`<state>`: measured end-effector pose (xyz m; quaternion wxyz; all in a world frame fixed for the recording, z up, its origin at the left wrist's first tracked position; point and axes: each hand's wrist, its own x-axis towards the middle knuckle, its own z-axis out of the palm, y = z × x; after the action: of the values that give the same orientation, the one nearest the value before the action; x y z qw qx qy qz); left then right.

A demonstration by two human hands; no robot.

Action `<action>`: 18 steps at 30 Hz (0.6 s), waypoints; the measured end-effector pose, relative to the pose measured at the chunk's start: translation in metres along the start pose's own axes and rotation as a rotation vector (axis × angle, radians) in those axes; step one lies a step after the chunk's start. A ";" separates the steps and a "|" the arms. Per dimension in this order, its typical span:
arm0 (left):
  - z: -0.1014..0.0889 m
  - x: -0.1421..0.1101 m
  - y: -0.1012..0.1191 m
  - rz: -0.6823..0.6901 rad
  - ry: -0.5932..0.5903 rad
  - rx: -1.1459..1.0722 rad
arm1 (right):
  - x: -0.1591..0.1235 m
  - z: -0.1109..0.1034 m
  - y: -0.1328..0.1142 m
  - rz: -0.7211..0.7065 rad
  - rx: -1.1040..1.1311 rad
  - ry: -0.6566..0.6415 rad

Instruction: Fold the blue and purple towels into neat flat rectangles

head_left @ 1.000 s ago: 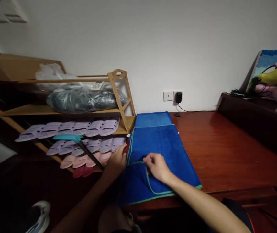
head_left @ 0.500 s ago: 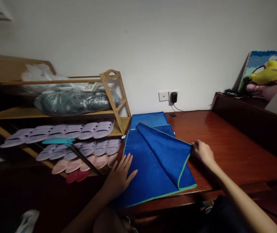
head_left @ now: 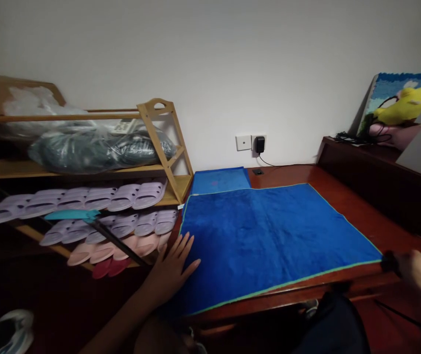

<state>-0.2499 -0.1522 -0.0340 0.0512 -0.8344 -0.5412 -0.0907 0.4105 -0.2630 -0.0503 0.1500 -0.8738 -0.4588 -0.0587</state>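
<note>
A blue towel (head_left: 255, 236) with green edging lies spread over the reddish-brown wooden tabletop (head_left: 365, 216). My left hand (head_left: 177, 260) rests flat on its left part, fingers spread and palm down. Out at the near right corner of the towel is my right hand (head_left: 420, 273), closed at that corner; its fingertips are dark and blurred. Another folded blue cloth (head_left: 221, 180) lies behind the towel, against the wall, partly covered by it.
On the left, a wooden rack (head_left: 179, 172) holds lilac slippers (head_left: 122, 196) and a plastic-wrapped bundle (head_left: 100, 150). A turquoise-topped pole (head_left: 72, 215) leans before it. A black plug (head_left: 259, 144) sits in the wall socket. A yellow plush toy (head_left: 402, 105) is at right.
My right hand has moved right and nearer, drawing the towel's folded flap open until it lies flat. My left hand stays pressed on the left side. The view has shifted slightly.
</note>
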 end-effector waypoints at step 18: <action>-0.015 0.002 0.025 0.227 -0.019 0.034 | 0.021 0.029 -0.110 -0.701 0.021 -0.276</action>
<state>-0.2280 -0.1635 -0.0182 0.0704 -0.8901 -0.4453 -0.0673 0.3317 -0.1786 -0.0501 0.0664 -0.6619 -0.7465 0.0167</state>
